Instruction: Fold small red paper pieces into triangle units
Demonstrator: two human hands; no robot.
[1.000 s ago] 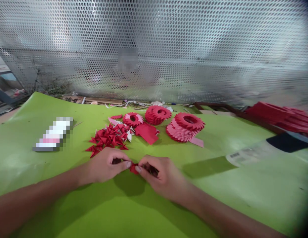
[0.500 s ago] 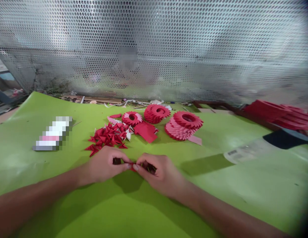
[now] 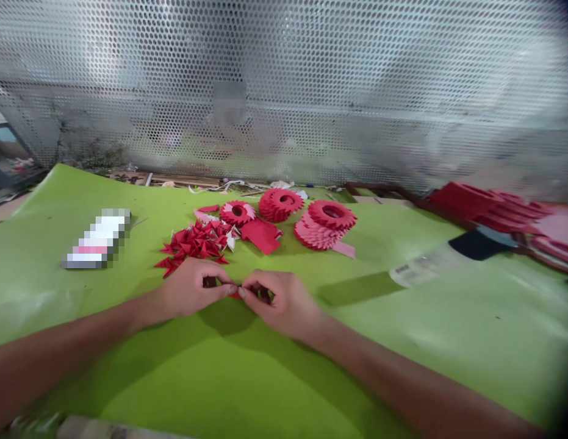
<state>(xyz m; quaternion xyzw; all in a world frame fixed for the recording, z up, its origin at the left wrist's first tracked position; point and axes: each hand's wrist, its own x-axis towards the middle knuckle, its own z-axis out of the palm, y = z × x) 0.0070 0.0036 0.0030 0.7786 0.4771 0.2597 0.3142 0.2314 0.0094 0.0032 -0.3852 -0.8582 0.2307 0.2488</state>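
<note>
Between my two hands is a small piece of red paper (image 3: 237, 294), mostly covered by the fingertips. My left hand (image 3: 190, 288) pinches its left end between thumb and forefinger. At the other end, my right hand (image 3: 284, 302) pinches it the same way, fingertips nearly touching those of the left. Just beyond the left hand lies a pile of red folded paper triangles (image 3: 196, 241), with some white and pink ones among them. Beside the pile is a flat stack of red paper pieces (image 3: 262, 236).
Behind stand a small red-and-pink paper ring (image 3: 237, 212), a red ring (image 3: 280, 204) and a taller red-over-pink stack (image 3: 327, 225). A pixelated object (image 3: 98, 239) lies left, a clear roll-like item (image 3: 421, 268) right. Red paper stacks (image 3: 489, 207) sit far right, before a perforated metal panel (image 3: 284, 79).
The view has shifted, so the table items appear slightly higher and further left. Both hands keep their pinch on the red paper, of which slightly more shows below the fingertips.
</note>
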